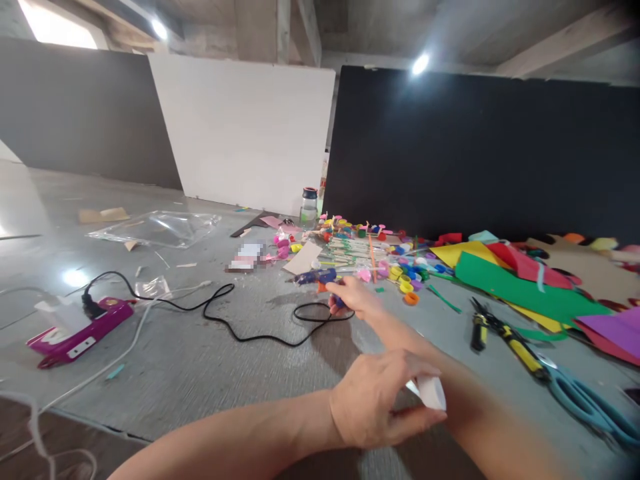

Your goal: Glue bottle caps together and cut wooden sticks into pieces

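Two bare hands extend over the grey counter (180, 360). The left hand (377, 400), nearer the camera, has its grip pinched on a small white cylinder (433, 393), held between thumb and fingers. The right hand (357, 300), farther out, has its grip curled round the handle of a blue glue gun (326, 275), nozzle pointing left. A black cord (265, 339) loops nearby; coloured caps (405, 287) lie just beyond, with pliers (523, 350) and scissors (595, 395) to the right.

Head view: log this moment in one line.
left hand: holds white cylinder | right hand: grips glue gun | black cord: plugged into power strip
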`<state>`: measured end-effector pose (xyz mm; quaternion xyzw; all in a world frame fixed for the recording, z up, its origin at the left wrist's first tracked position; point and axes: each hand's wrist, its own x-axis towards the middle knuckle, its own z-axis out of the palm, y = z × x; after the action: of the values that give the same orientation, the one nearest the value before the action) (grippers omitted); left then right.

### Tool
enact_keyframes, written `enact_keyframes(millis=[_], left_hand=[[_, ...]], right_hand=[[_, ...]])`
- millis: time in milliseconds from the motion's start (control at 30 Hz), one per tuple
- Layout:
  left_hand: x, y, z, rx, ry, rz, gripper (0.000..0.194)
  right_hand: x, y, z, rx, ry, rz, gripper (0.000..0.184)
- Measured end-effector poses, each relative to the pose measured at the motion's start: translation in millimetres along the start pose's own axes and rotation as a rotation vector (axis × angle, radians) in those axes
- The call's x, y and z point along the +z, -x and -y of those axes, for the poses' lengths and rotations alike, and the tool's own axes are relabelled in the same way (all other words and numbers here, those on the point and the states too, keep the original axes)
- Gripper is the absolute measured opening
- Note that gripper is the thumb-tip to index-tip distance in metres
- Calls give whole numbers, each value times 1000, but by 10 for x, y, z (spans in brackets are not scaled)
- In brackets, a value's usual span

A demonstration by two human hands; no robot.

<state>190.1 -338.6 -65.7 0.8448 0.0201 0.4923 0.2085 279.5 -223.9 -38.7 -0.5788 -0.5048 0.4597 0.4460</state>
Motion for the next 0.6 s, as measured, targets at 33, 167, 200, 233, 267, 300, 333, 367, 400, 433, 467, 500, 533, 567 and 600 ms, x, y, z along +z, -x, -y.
enact_keyframes(millis=[33,167,200,233,267,300,333,367,400,433,467,500,533,567,600], left_hand=[[-5,3,-5,-27,3,-11,41],[-46,-43,-22,-166,92,-82,42],[-63,-72,-31,-190,141,-109,40],[-84,-106,-45,-213,194,-137,39],[-109,-142,-64,-236,247,-159,38],[-138,-177,-87,-262,295,-178,37],[-170,-208,-112,-297,333,-188,37],[-206,-232,-138,-337,362,-193,35],[-244,-248,-159,-374,386,-201,33],[-284,-255,-173,-408,410,-213,32],[-324,-255,-176,-442,437,-222,32],[-365,-248,-166,-476,466,-238,32],[-406,-237,-142,-508,494,-268,32],[-446,-226,-106,-534,522,-315,31],[-487,-214,-60,-549,548,-372,29]], right_hand=[[-25,45,24,-17,-34,-21,24],[-186,337,166,-137,-156,-99,28],[-239,432,204,-169,-193,-115,32],[-296,533,240,-192,-227,-130,35],[-354,638,271,-207,-257,-144,36],[-411,744,295,-218,-281,-160,36],[-467,850,310,-225,-299,-179,34],[-520,953,313,-228,-314,-195,32],[-569,1051,305,-230,-329,-200,30],[-615,1140,285,-231,-346,-192,28],[-656,1218,255,-230,-362,-175,26],[-692,1286,218,-229,-382,-164,25],[-723,1342,177,-226,-409,-161,24],[-747,1387,137,-221,-440,-165,23],[-767,1423,99,-217,-475,-177,24]])
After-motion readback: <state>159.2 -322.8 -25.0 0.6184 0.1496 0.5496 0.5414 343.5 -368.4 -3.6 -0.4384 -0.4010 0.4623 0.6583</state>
